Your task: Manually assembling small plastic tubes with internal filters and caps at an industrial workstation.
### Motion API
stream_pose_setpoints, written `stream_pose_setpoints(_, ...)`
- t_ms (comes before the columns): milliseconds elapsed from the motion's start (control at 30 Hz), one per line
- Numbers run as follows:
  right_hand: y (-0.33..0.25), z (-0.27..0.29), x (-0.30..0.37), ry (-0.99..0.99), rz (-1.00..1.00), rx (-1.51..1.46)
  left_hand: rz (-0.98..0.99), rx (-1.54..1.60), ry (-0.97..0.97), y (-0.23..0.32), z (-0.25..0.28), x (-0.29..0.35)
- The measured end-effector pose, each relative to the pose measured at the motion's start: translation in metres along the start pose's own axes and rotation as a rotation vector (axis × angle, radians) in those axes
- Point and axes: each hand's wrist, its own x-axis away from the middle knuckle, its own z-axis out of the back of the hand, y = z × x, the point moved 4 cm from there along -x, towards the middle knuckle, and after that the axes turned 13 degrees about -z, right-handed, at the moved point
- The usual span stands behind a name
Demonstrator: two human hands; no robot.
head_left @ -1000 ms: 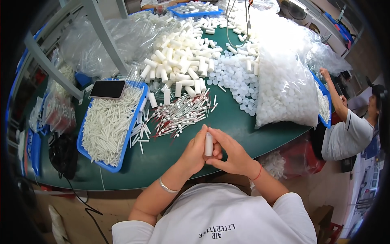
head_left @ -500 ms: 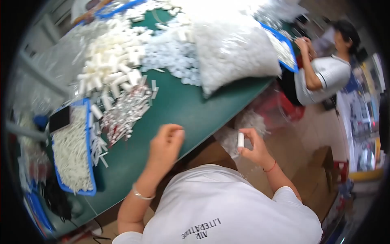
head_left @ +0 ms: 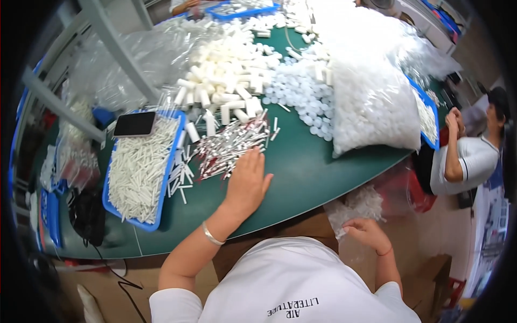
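My left hand (head_left: 249,183) lies over the near edge of a pile of thin silvery and red sticks (head_left: 231,146) on the green table. Its fingers stretch out to touch the pile and its thumb stands apart. Past the table edge, my right hand (head_left: 370,235) hangs with loosely bent fingers, a little apart at the tips, and no object shows in it. Beneath and beyond it is a clear plastic bag (head_left: 360,207) with pale contents. Behind the sticks lies a heap of white cylinders (head_left: 223,70); to its right are translucent round caps (head_left: 301,89).
A blue tray (head_left: 156,223) of thin white sticks stands left, with a dark phone (head_left: 134,124) across its far end. A large bag of white pieces (head_left: 374,107) sits at right. Grey metal bars (head_left: 118,48) rise at far left. Another person (head_left: 468,153) works at right.
My left hand has gone forward to the stick pile. The white cylinder that my right hand held is out of sight. The whole view has shifted, with the table now further right.
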Motion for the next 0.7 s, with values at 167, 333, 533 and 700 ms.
stream_pose_setpoints(167,-0.184,-0.011,-0.036,0.07,0.649,0.072,0.009,0.045,0.058,0.0,0.005,0.007)
stream_pose_setpoints(333,-0.286,-0.055,-0.123,0.351,1.063,0.187,0.009,0.159,0.205,-0.001,0.031,0.001)
stream_pose_setpoints(533,-0.31,-0.081,-0.168,0.459,1.202,0.535,0.234,0.011,0.336,-0.079,0.066,0.015)
stream_pose_setpoints(700,-0.315,-0.075,-0.161,0.416,1.31,0.542,0.411,-0.136,0.284,-0.132,0.084,0.033)
